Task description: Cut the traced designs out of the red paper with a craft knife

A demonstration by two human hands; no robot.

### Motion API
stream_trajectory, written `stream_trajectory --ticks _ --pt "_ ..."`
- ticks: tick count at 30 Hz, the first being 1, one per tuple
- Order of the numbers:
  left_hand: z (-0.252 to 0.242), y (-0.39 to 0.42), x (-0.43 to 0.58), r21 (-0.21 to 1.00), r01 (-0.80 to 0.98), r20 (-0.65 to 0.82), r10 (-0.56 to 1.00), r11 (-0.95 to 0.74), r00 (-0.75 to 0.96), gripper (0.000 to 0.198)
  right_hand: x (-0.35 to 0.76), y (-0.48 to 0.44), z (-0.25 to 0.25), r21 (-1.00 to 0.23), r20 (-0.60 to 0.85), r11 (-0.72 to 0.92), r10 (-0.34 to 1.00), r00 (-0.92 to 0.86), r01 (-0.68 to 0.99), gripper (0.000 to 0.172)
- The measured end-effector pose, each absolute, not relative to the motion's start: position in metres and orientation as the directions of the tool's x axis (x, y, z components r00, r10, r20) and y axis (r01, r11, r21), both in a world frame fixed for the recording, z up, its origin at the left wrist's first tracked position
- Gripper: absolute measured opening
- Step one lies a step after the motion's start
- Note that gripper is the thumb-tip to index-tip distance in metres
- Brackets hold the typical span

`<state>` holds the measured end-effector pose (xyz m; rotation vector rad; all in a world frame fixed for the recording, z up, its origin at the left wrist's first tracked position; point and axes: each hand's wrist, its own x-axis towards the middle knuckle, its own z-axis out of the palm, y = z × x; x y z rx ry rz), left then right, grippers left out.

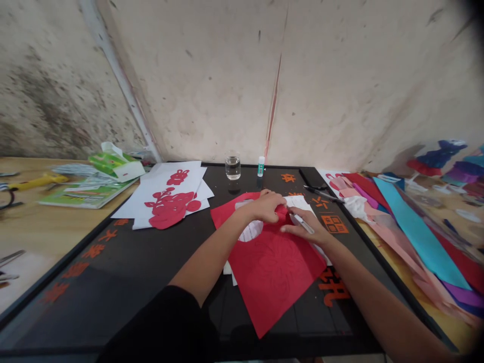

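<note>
Black sleeve (162,322), nearest the viewer; beyond it, the left hand (266,206) curls over the upper part of the red paper (280,267), whether pinching cannot be told. The right hand (306,227) grips a slim white tool (303,224). Paper overlies white sheets (302,202) on a black tabletop (162,267).

Under L hand (269,205) & R hand (308,228): red sheet (276,267) is matt paper, smooth w/ faint lines. Slim white tool (303,224) in R hand looks like smooth plastic. Beneath, black tabletop (170,272) is glossy, reflective. Beyond hands: drinking glass (233,168), clear & smooth; glue stick (260,166), plastic; wall (212,75), matt, rough, stained. L of L hand: red cutouts (166,209), matt paper; tissue pack (108,162), shiny plastic film. R of R hand: turquoise strip (419,227), matt, paper or cloth, can't tell.
</note>
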<state>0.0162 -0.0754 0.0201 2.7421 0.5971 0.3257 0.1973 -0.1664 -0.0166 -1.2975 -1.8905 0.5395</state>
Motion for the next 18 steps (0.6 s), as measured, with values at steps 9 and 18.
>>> stream_trajectory --ticks 9,18 --pt "0.031 -0.083 0.014 0.359 0.396 0.053 0.442 -0.845 0.896 0.022 0.185 -0.156 -0.043 -0.606 0.402 0.393 0.902 -0.16 0.692 0.033" --pt "0.016 -0.078 0.025 0.59 0.395 0.142 0.572 -0.704 0.808 0.041 0.186 -0.163 -0.043 -0.548 0.465 0.417 0.872 -0.15 0.725 0.026"
